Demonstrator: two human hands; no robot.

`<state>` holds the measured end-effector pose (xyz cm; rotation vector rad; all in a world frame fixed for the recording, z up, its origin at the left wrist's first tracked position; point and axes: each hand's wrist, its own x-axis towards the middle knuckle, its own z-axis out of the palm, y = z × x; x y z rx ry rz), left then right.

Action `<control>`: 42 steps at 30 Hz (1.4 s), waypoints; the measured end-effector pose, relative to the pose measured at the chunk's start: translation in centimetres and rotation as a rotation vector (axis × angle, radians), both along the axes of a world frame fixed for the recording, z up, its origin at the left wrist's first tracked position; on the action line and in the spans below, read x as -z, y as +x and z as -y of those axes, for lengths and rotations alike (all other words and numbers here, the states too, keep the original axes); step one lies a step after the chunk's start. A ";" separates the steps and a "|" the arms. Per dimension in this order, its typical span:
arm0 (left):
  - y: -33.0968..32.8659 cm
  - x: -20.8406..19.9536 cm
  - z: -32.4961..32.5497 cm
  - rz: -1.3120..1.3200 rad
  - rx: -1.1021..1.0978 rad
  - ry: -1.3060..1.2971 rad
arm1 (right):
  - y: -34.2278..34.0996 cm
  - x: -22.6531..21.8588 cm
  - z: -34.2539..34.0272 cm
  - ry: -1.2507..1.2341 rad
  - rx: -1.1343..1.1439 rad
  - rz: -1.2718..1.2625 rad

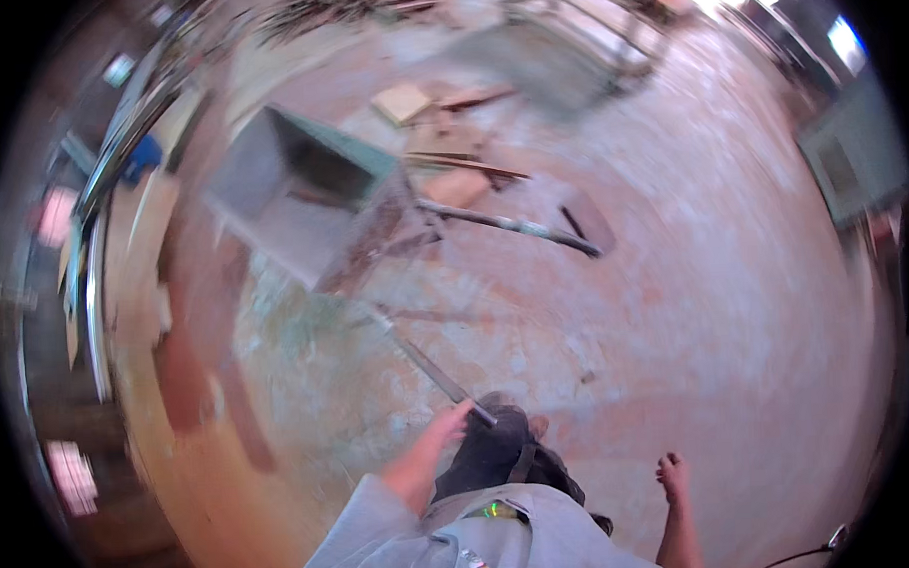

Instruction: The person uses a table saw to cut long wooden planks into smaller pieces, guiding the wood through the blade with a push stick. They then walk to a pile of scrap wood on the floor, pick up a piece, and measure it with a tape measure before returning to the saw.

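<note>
A grey metal wheelbarrow [262, 211] with a deep, box-shaped tray stands ahead of me to the left. Two long bar handles run from it toward my side. My left hand [445, 431] is closed around the nearer handle [427, 367], close to its end, in front of my dark trousers. The other handle [523, 226] points off to the right with no hand on it. Low at the right, my right hand [671, 475] hangs away from everything, its fingers curled in and nothing visible in them. Motion blurs the picture.
Beyond the wheelbarrow lie wooden blocks [402, 103] and thin strips [470, 164]. A metal frame stand [586, 39] is at the far side. Boards [138, 265] lean along the left, and a grey-green cabinet [855, 155] stands at the right. The concrete floor is dusty.
</note>
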<state>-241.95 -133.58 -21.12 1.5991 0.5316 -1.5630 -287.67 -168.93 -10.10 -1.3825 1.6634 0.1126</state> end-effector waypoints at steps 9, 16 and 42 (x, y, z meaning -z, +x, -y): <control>-8.3 5.3 8.2 0.095 -0.775 -0.118 | 30.3 3.5 25.5 -0.702 -1.139 0.159; -9.3 3.6 8.2 0.079 -0.919 0.244 | 49.8 4.1 21.1 -0.416 -1.318 -0.168; 8.0 -2.1 7.9 0.199 -0.859 0.694 | 72.7 5.5 18.8 0.035 -1.258 -0.222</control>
